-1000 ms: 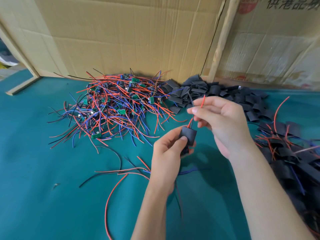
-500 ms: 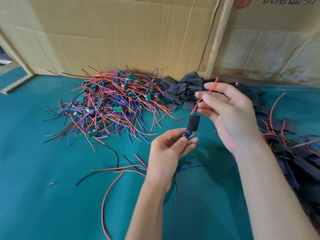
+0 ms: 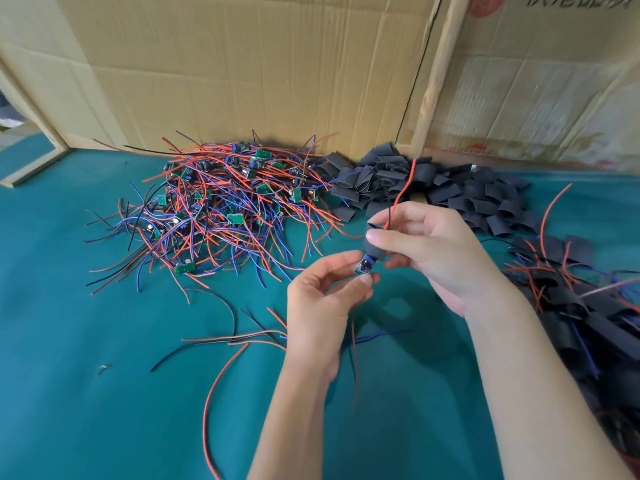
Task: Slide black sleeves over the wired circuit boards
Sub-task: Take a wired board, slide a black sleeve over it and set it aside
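Observation:
My left hand (image 3: 325, 299) pinches the lower end of a small wired circuit board (image 3: 364, 267) between thumb and fingertips above the green table (image 3: 86, 358). My right hand (image 3: 429, 251) pinches a black sleeve (image 3: 374, 250) that sits over the board's upper part, with a red wire (image 3: 405, 183) and a black wire running up out of it. A heap of bare boards with red, blue and black wires (image 3: 221, 209) lies at the back left. Loose black sleeves (image 3: 429, 188) are piled at the back middle.
Sleeved boards with wires (image 3: 588, 306) lie heaped along the right edge. Loose red and black wires (image 3: 221, 341) trail on the table in front of my left hand. Cardboard walls (image 3: 242, 71) and a wooden post (image 3: 436, 74) close off the back.
The right hand has slid down the wires from their tips onto the sleeve. The board's lower end has come out below the sleeve, pinched by the left hand. Both hands drifted slightly right.

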Motion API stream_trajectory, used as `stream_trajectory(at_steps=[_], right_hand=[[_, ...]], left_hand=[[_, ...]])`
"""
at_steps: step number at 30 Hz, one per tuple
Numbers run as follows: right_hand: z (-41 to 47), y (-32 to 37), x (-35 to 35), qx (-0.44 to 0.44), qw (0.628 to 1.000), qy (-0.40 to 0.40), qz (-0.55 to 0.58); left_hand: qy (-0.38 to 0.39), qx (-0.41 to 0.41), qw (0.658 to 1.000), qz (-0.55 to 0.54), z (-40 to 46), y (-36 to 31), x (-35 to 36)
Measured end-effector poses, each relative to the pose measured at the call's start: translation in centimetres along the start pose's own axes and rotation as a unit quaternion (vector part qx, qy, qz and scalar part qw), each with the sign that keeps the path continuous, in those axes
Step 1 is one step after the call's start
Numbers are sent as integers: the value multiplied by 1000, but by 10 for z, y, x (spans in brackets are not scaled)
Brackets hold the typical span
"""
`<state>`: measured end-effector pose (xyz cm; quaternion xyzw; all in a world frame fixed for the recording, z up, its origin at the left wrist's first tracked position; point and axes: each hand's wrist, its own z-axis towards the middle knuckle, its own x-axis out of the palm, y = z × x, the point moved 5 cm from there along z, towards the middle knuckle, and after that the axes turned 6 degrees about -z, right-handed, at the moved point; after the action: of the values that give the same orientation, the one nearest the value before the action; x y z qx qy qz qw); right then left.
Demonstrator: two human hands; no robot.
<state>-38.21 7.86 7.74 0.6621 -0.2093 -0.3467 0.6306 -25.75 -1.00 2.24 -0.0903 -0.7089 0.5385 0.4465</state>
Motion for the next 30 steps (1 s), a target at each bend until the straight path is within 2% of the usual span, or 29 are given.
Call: stream_trajectory(at_steps=[5,14,20,25,30], right_hand=[[-7,2,4,2,993,86,83],[-11,4,0,-2,982,144,119],[-12,4,-1,5,984,140,106],[-7,5,0,-10,987,88,137],[-5,5,6,-27,985,82,148]], left_hand=[[43,-15,999,3,-1,2,3],[42,-59,996,-43,0,5,3],[64,-75,994,-41,-3,1,8],[62,-75,990,-99,-3,-4,9],[72,-65,988,-120,-3,-5,8]])
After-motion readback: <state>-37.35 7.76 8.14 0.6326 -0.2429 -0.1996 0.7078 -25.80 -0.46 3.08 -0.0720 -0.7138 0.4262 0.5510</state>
